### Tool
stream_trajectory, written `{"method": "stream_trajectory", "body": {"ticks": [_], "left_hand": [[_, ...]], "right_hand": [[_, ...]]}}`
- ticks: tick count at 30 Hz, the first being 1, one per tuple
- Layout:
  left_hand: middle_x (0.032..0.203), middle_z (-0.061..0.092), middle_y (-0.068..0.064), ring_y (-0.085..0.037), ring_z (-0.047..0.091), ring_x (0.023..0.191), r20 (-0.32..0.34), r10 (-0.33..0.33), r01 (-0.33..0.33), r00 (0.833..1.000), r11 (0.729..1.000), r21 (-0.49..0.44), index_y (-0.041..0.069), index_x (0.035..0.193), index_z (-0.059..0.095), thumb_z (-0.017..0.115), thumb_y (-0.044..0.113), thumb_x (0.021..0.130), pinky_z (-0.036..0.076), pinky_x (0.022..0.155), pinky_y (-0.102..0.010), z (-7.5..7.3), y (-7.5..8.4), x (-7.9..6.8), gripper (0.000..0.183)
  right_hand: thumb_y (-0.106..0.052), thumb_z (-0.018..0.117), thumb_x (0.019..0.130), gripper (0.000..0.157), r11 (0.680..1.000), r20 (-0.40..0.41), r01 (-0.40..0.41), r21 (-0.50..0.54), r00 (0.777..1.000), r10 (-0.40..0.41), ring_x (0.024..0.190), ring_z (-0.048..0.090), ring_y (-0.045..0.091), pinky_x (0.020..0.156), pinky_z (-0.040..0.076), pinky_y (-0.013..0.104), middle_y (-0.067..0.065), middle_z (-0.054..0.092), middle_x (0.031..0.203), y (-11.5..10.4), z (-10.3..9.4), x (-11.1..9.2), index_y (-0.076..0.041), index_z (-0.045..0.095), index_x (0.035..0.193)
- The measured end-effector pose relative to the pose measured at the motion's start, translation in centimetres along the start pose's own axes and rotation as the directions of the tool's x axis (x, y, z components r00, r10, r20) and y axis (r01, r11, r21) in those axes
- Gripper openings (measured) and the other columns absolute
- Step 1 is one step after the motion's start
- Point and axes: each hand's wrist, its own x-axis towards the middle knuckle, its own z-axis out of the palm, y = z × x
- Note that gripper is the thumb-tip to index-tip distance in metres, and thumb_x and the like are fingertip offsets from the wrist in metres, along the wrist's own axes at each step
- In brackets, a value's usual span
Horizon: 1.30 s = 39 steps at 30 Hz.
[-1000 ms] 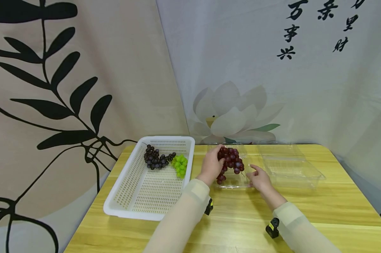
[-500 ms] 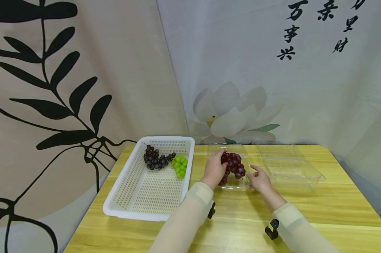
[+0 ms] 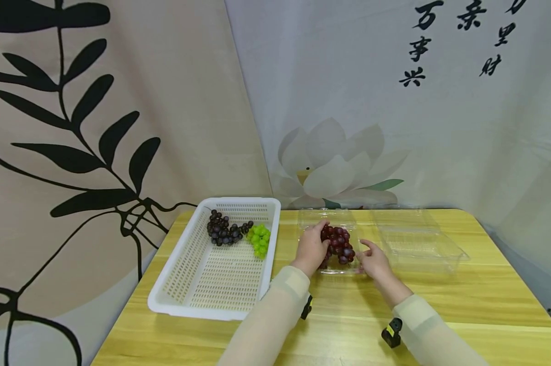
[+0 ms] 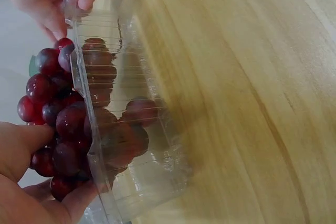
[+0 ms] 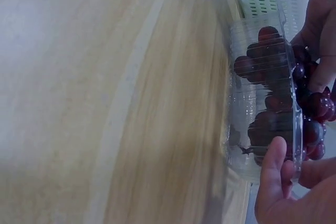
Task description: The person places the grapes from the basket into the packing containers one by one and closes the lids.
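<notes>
My left hand [image 3: 311,250] holds a bunch of red grapes [image 3: 338,244], thumb and fingers spread around its side. In the left wrist view, the grapes [image 4: 65,121] sit partly inside a clear plastic clamshell box [image 4: 142,182], some still bulging above its rim. My right hand [image 3: 375,260] is at the box's right side. Seen from the right wrist, this hand [image 5: 289,203] pinches the box's rim [image 5: 298,145] between thumb and fingers. The box's lid [image 3: 327,217] lies folded back, away from me.
A white perforated basket [image 3: 165,300] stands on the left, holding black grapes [image 3: 225,231] and green grapes [image 3: 259,240]. To the right is a second clear box [image 3: 422,249], its lid folded back. All stand on a wooden table [image 3: 348,325] before a printed cloth.
My left hand has brought the red grapes slightly right and down, lower into the clear box. The right hand has kept its place at the box's side.
</notes>
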Motion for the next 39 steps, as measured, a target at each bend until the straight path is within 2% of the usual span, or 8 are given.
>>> {"method": "stream_trajectory", "body": {"ticks": [9, 15, 21, 26, 30, 32, 36, 39], "left_hand": [[0.134, 0.053, -0.011, -0.028, 0.055, 0.119, 0.049, 0.008, -0.013, 0.999, 0.995, 0.099, 0.023, 0.140, 0.048, 0.066, 0.018, 0.089, 0.049, 0.096, -0.036, 0.0, 0.1, -0.6, 0.054], [0.140, 0.049, -0.007, -0.037, 0.046, 0.126, 0.039, -0.042, 0.036, 0.998, 0.991, 0.130, 0.027, 0.142, 0.044, 0.061, 0.022, 0.093, 0.043, 0.102, -0.048, -0.2, -0.3, -1.1, 0.052], [0.146, 0.042, -0.012, -0.038, 0.039, 0.131, -0.025, -0.096, 0.098, 0.995, 0.993, 0.067, 0.025, 0.141, 0.047, 0.056, 0.024, 0.096, 0.037, 0.105, -0.053, -0.2, -0.6, -1.6, 0.046], [0.145, 0.038, -0.016, -0.037, 0.037, 0.131, -0.109, -0.190, 0.183, 0.976, 0.981, -0.068, 0.017, 0.142, 0.043, 0.056, 0.017, 0.095, 0.041, 0.101, -0.052, 0.1, -1.0, -2.4, 0.049], [0.141, 0.040, -0.020, -0.038, 0.043, 0.123, -0.150, -0.262, 0.224, 0.953, 0.948, -0.228, 0.008, 0.145, 0.036, 0.055, 0.012, 0.094, 0.045, 0.095, -0.050, 0.5, -1.3, -3.4, 0.055], [0.141, 0.038, -0.021, -0.038, 0.043, 0.123, -0.153, -0.313, 0.253, 0.937, 0.913, -0.320, 0.005, 0.147, 0.031, 0.053, 0.012, 0.095, 0.044, 0.097, -0.050, 0.6, -1.5, -3.8, 0.058], [0.133, 0.042, -0.023, -0.037, 0.047, 0.118, -0.179, -0.401, 0.281, 0.898, 0.838, -0.468, -0.002, 0.145, 0.032, 0.050, 0.010, 0.095, 0.043, 0.098, -0.049, 1.0, -2.3, -4.2, 0.055], [0.117, 0.050, -0.021, -0.032, 0.054, 0.100, -0.185, -0.434, 0.282, 0.882, 0.799, -0.531, -0.006, 0.140, 0.038, 0.047, 0.008, 0.095, 0.048, 0.087, -0.044, 1.0, -2.8, -4.4, 0.048]], "right_hand": [[-0.001, 0.040, 0.098, 0.052, 0.998, 0.025, -0.035, 0.057, 0.999, 0.034, 0.054, 0.047, 0.011, 0.063, 0.057, 0.035, 0.021, 0.044, 0.103, 0.1, 0.0, 0.0, 0.000, 0.023, 0.148], [0.000, 0.039, 0.098, 0.054, 0.996, 0.040, -0.042, 0.077, 0.998, 0.039, 0.055, 0.047, 0.011, 0.064, 0.058, 0.037, 0.024, 0.043, 0.108, 0.1, 0.0, -0.2, 0.001, 0.021, 0.148], [-0.001, 0.040, 0.099, 0.055, 0.995, 0.053, -0.052, 0.081, 0.997, 0.048, 0.059, 0.048, 0.012, 0.066, 0.058, 0.037, 0.019, 0.041, 0.105, -0.2, -0.1, -0.4, 0.000, 0.018, 0.149], [-0.003, 0.040, 0.099, 0.056, 0.996, 0.058, -0.046, 0.078, 0.997, 0.042, 0.061, 0.048, 0.012, 0.067, 0.058, 0.036, 0.016, 0.039, 0.103, -0.2, -0.2, -0.4, 0.000, 0.017, 0.150], [-0.001, 0.039, 0.099, 0.055, 0.998, 0.052, -0.026, 0.056, 0.998, 0.023, 0.060, 0.047, 0.012, 0.067, 0.058, 0.036, 0.016, 0.038, 0.103, -0.1, -0.4, -0.2, 0.001, 0.017, 0.149], [-0.002, 0.039, 0.099, 0.055, 0.999, 0.050, -0.018, 0.044, 0.999, 0.016, 0.060, 0.047, 0.012, 0.068, 0.058, 0.036, 0.016, 0.038, 0.103, -0.1, -0.5, -0.1, 0.001, 0.018, 0.149], [-0.003, 0.039, 0.099, 0.055, 0.999, 0.054, -0.016, 0.033, 0.998, 0.015, 0.062, 0.048, 0.013, 0.069, 0.058, 0.037, 0.016, 0.039, 0.103, -0.2, -0.5, 0.1, 0.000, 0.018, 0.149], [-0.003, 0.039, 0.099, 0.054, 0.999, 0.054, -0.024, 0.032, 0.998, 0.022, 0.064, 0.049, 0.014, 0.069, 0.058, 0.037, 0.016, 0.039, 0.102, -0.2, -0.4, 0.2, 0.000, 0.019, 0.149]]}}
